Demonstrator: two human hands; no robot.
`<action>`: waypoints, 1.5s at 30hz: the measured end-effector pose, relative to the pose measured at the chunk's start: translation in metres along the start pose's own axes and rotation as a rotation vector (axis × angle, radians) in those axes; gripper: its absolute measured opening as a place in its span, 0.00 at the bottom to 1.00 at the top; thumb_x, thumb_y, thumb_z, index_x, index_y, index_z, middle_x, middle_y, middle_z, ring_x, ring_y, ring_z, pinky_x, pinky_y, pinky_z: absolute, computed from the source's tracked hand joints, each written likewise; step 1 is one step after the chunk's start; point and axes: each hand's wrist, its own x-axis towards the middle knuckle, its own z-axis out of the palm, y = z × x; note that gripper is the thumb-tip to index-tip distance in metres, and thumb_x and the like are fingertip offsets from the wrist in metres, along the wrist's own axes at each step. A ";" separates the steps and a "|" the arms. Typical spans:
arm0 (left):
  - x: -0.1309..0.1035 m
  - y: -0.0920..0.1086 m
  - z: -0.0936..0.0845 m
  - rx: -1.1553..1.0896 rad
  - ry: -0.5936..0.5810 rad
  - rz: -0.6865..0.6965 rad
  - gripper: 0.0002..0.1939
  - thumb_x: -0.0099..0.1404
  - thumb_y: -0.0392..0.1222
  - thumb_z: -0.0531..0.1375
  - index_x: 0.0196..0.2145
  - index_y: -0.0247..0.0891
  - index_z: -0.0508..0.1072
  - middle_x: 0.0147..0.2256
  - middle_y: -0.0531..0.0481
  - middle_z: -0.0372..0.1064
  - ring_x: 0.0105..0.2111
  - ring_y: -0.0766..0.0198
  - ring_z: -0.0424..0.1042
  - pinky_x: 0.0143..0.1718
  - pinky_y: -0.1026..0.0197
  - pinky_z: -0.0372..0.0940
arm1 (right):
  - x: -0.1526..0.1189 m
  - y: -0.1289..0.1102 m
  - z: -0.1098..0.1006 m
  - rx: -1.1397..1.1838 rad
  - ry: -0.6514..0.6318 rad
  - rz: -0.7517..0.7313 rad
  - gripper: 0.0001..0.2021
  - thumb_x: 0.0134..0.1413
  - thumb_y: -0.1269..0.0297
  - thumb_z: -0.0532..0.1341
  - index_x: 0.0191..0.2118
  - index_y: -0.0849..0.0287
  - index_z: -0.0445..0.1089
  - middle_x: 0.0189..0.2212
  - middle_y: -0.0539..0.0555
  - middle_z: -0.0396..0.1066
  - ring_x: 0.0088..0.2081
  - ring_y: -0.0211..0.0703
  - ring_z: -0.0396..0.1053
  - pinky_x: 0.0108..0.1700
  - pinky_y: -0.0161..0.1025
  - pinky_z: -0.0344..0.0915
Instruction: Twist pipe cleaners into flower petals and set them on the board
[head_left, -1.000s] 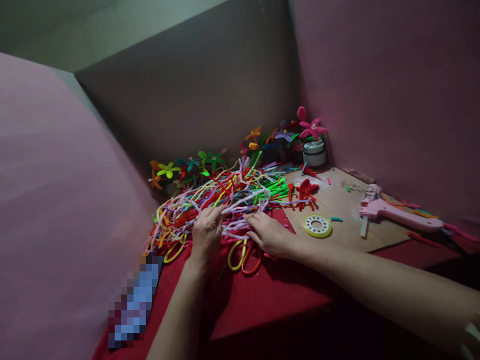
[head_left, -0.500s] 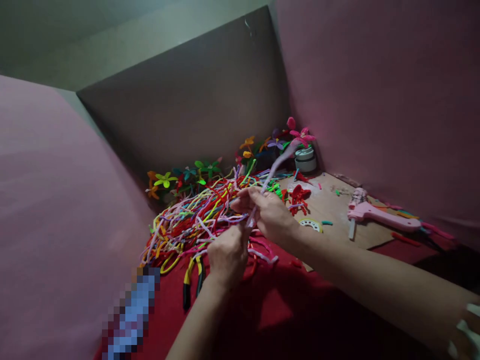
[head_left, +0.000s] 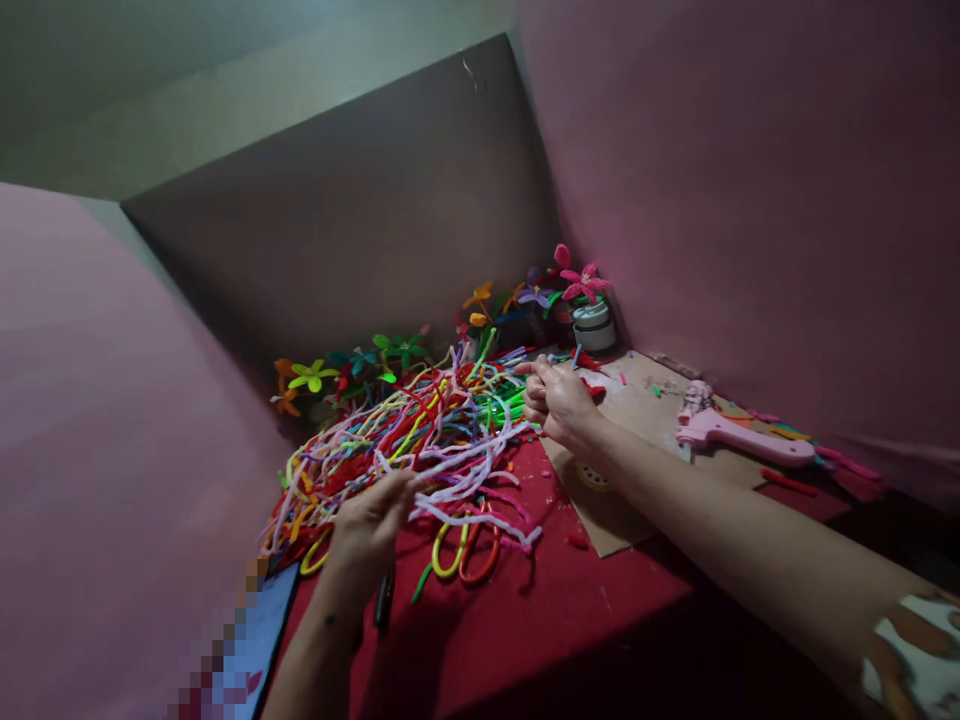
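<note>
My left hand (head_left: 371,520) is closed at the front edge of a heap of coloured pipe cleaners (head_left: 375,430). From its pinched fingertips, pale lilac pipe cleaners (head_left: 465,480) curve rightward across the heap. My right hand (head_left: 559,408) hovers further back at the heap's right side, fingers curled. Lilac ends come close to its lower fingers, but whether it grips one is hidden. A black tool handle (head_left: 384,597) shows partly behind my left hand. Between the hands, nearer me, lie a yellow loop (head_left: 448,550) and a red loop (head_left: 480,570).
Pipe-cleaner flowers (head_left: 585,283) line the back beside a grey lidded container (head_left: 594,327). A pink tool resembling a glue gun (head_left: 750,435) rests on the cardboard (head_left: 619,530) at right. My right forearm partly covers a ring-shaped roll (head_left: 595,477). Red cloth (head_left: 540,620) covers the table.
My hands have moved apart: the left toward me and leftward, the right to the right. The upright lilac strand between them no longer stands up. The view has shifted slightly.
</note>
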 end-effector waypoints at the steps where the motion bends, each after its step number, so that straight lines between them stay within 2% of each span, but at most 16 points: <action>1: 0.004 0.001 -0.002 -0.114 0.074 -0.065 0.08 0.51 0.44 0.61 0.28 0.38 0.75 0.22 0.53 0.69 0.22 0.69 0.64 0.23 0.69 0.57 | 0.000 0.000 -0.002 0.027 -0.030 0.030 0.17 0.59 0.52 0.46 0.28 0.60 0.59 0.09 0.39 0.43 0.11 0.28 0.35 0.13 0.28 0.36; 5: 0.024 0.013 0.008 -0.563 0.371 -0.181 0.06 0.49 0.39 0.64 0.25 0.34 0.73 0.20 0.54 0.68 0.20 0.71 0.64 0.22 0.70 0.58 | -0.001 -0.001 -0.006 0.151 -0.086 0.157 0.23 0.58 0.47 0.40 0.29 0.61 0.60 0.09 0.41 0.43 0.11 0.29 0.35 0.14 0.29 0.37; 7: 0.034 0.022 0.018 -0.875 0.446 -0.184 0.04 0.50 0.36 0.63 0.25 0.34 0.71 0.24 0.52 0.70 0.25 0.69 0.69 0.28 0.67 0.63 | -0.002 0.000 -0.008 0.191 -0.084 0.196 0.23 0.60 0.50 0.38 0.28 0.61 0.60 0.09 0.41 0.44 0.11 0.29 0.36 0.14 0.29 0.37; 10: 0.047 0.034 0.030 -1.286 0.471 -0.277 0.07 0.59 0.38 0.56 0.25 0.35 0.67 0.23 0.53 0.69 0.26 0.67 0.70 0.33 0.60 0.66 | -0.003 0.004 -0.011 0.227 -0.080 0.238 0.19 0.61 0.57 0.41 0.27 0.62 0.59 0.09 0.41 0.44 0.11 0.29 0.37 0.14 0.29 0.38; 13: 0.049 0.038 0.036 -1.490 0.410 -0.326 0.12 0.65 0.37 0.50 0.24 0.35 0.62 0.14 0.60 0.57 0.15 0.75 0.60 0.25 0.67 0.62 | -0.003 0.005 -0.015 0.255 -0.048 0.236 0.18 0.61 0.61 0.42 0.26 0.62 0.59 0.08 0.41 0.43 0.11 0.29 0.37 0.14 0.29 0.39; 16: 0.044 0.034 0.038 -1.447 0.402 -0.315 0.11 0.65 0.35 0.49 0.24 0.35 0.61 0.12 0.63 0.45 0.10 0.77 0.46 0.15 0.71 0.50 | -0.004 0.001 -0.016 0.253 -0.028 0.217 0.17 0.61 0.62 0.44 0.24 0.62 0.59 0.07 0.41 0.41 0.11 0.29 0.36 0.14 0.29 0.38; 18: 0.040 0.030 0.037 -1.408 0.436 -0.346 0.11 0.65 0.34 0.49 0.24 0.35 0.60 0.11 0.63 0.41 0.10 0.77 0.42 0.14 0.71 0.45 | -0.008 -0.002 -0.013 0.245 -0.033 0.212 0.16 0.60 0.63 0.46 0.23 0.62 0.59 0.07 0.41 0.38 0.11 0.29 0.34 0.14 0.30 0.37; 24: 0.034 0.024 0.025 -1.461 0.476 -0.362 0.14 0.66 0.31 0.44 0.24 0.33 0.61 0.12 0.62 0.36 0.10 0.76 0.39 0.13 0.70 0.45 | -0.022 -0.005 0.000 0.223 -0.053 0.202 0.18 0.59 0.68 0.45 0.19 0.62 0.59 0.06 0.41 0.37 0.11 0.29 0.33 0.14 0.30 0.37; 29: 0.033 0.016 0.029 -1.446 0.431 -0.339 0.12 0.66 0.36 0.48 0.25 0.34 0.63 0.12 0.63 0.35 0.10 0.76 0.40 0.14 0.70 0.46 | -0.020 -0.001 -0.002 0.210 -0.061 0.189 0.18 0.59 0.66 0.45 0.20 0.62 0.60 0.07 0.41 0.35 0.12 0.30 0.32 0.14 0.30 0.38; 32: 0.035 0.012 0.032 -1.445 0.418 -0.258 0.08 0.64 0.40 0.52 0.29 0.35 0.65 0.12 0.64 0.39 0.10 0.77 0.42 0.14 0.71 0.47 | -0.015 0.003 -0.004 0.244 -0.084 0.181 0.16 0.60 0.63 0.46 0.26 0.62 0.63 0.10 0.41 0.39 0.13 0.30 0.36 0.15 0.29 0.42; 34: 0.036 0.011 0.033 -1.481 0.410 -0.233 0.09 0.63 0.43 0.53 0.29 0.36 0.66 0.13 0.62 0.48 0.12 0.77 0.51 0.17 0.71 0.54 | -0.012 0.006 -0.005 0.276 -0.100 0.189 0.13 0.60 0.64 0.46 0.29 0.62 0.63 0.12 0.42 0.43 0.14 0.30 0.41 0.17 0.28 0.47; 37: 0.037 0.014 0.041 -1.474 0.418 -0.292 0.06 0.62 0.40 0.54 0.31 0.36 0.68 0.23 0.55 0.64 0.25 0.73 0.67 0.33 0.65 0.64 | -0.010 0.012 -0.006 0.295 -0.083 0.211 0.11 0.59 0.70 0.45 0.31 0.62 0.63 0.15 0.44 0.49 0.16 0.30 0.48 0.20 0.29 0.53; 39: 0.036 0.017 0.051 -1.416 0.387 -0.331 0.04 0.60 0.35 0.55 0.32 0.36 0.69 0.30 0.50 0.68 0.33 0.68 0.70 0.39 0.61 0.64 | -0.009 0.014 -0.007 0.311 -0.062 0.205 0.11 0.58 0.72 0.45 0.31 0.61 0.63 0.16 0.45 0.51 0.17 0.30 0.51 0.21 0.30 0.55; 41: 0.034 0.020 0.064 -1.316 0.297 -0.349 0.03 0.57 0.34 0.57 0.31 0.35 0.70 0.31 0.49 0.69 0.33 0.67 0.70 0.37 0.62 0.64 | -0.009 0.016 -0.008 0.340 -0.039 0.204 0.11 0.58 0.72 0.45 0.32 0.61 0.63 0.17 0.46 0.53 0.17 0.31 0.53 0.22 0.31 0.58; 43: 0.031 0.023 0.075 -1.210 0.221 -0.356 0.04 0.53 0.36 0.61 0.29 0.33 0.71 0.27 0.50 0.69 0.28 0.69 0.69 0.30 0.66 0.63 | -0.011 0.018 -0.007 0.350 -0.016 0.213 0.11 0.58 0.72 0.45 0.32 0.61 0.63 0.17 0.47 0.56 0.18 0.32 0.56 0.24 0.33 0.61; 45: 0.029 0.026 0.082 -1.160 0.217 -0.327 0.08 0.50 0.39 0.64 0.26 0.32 0.71 0.22 0.52 0.67 0.22 0.72 0.65 0.24 0.69 0.60 | -0.014 0.020 -0.005 0.326 -0.027 0.208 0.10 0.57 0.73 0.46 0.32 0.61 0.63 0.18 0.48 0.60 0.19 0.34 0.60 0.26 0.36 0.63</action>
